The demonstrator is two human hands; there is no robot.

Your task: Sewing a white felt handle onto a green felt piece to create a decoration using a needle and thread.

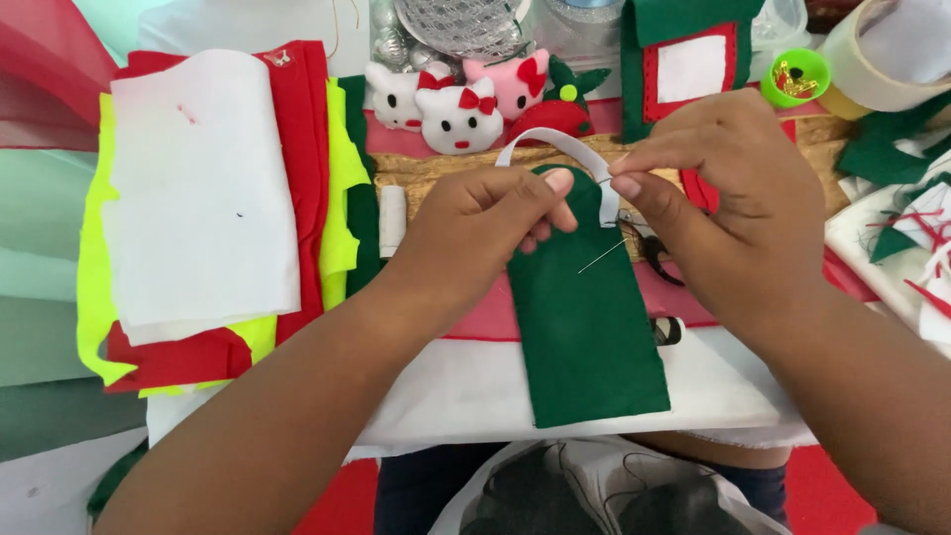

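Your left hand [485, 223] sits just left of the frame's centre, fingers curled, thumb and forefinger pinching the rounded top edge of the green felt piece [584, 337]. That piece hangs from the pinch down the middle of the frame, its square bottom edge lying over white cloth [446, 391] in the lower centre. Your right hand [723, 208] is right of centre, its fingertips pressed together against the top of the felt, where one end of a white ribbon loop [560, 147] meets it. The loop arches above the felt between your two hands. A thin needle [601, 257] slants across the upper felt just below your right fingers; you cannot tell whether those fingers hold the needle, its thread or the ribbon end.

At the left of the frame lies a stack of felt sheets [208, 198]: white on top, red and neon yellow under it. Three small cat-face plushies [458, 104] with red bows, two white and one pink, sit at the top centre. Right of them stands a green felt shape with a red-edged white panel [691, 69]. A small green pin cup [795, 76] is at the upper right, beside a roll of tape [872, 59].
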